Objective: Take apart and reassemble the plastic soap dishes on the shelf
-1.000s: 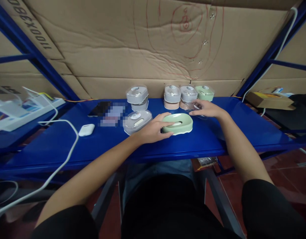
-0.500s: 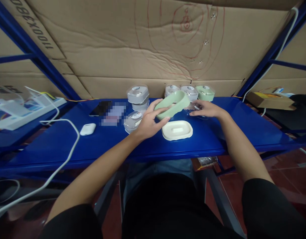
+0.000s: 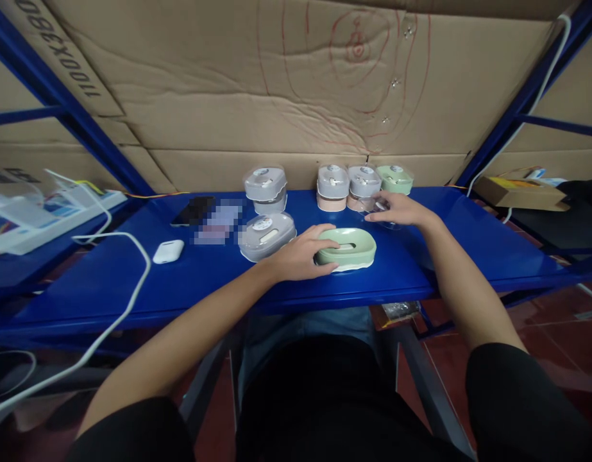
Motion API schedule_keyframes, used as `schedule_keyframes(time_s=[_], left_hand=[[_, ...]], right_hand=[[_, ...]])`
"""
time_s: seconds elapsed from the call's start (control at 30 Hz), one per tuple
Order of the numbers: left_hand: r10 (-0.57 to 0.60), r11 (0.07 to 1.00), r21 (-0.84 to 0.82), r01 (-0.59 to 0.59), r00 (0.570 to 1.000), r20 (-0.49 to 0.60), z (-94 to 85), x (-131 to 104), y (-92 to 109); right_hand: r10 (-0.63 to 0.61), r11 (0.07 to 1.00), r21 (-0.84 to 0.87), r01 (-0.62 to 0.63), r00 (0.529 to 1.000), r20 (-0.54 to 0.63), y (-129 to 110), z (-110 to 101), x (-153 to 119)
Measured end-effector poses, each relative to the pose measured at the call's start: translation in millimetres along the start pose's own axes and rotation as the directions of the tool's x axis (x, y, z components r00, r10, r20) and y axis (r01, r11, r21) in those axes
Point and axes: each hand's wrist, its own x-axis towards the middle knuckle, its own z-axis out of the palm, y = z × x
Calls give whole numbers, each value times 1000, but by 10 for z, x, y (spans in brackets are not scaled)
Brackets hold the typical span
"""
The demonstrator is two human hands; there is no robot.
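Observation:
My left hand [image 3: 311,255] grips the left end of a green oval dish [image 3: 356,255], which sits over the cream base near the table's front edge. Part of the cream piece shows through the opening in the dish. Further back on the right, my right hand [image 3: 396,210] has its fingers on a clear plastic cover [image 3: 389,224] lying on the table. A grey lidded box [image 3: 267,236] stands just left of my left hand.
Stacked grey boxes [image 3: 265,186] and more lidded boxes [image 3: 333,183] line the cardboard wall, a green one [image 3: 396,178] at their right. A white earphone case [image 3: 168,251], a dark phone [image 3: 194,210] and a white cable [image 3: 132,301] are at left.
My left hand has lowered the green dish from its tilted position in the air onto the cream base. My right hand has stayed at the clear cover.

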Motion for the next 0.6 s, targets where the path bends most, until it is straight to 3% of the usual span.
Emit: schedule_keyframes(time_s=[0.3, 0.43, 0.6], left_hand=[[25, 999, 25, -25, 1000, -6, 6, 4, 53], [39, 992, 124, -36, 999, -21, 42, 12, 63], [-14, 974, 226, 5, 999, 39, 80, 7, 66]], right_hand=[[-70, 998, 1, 71, 997, -22, -150, 14, -81], [-166, 985, 24, 168, 984, -71, -245, 15, -148], [-209, 978, -1, 210, 973, -98, -276, 41, -164]])
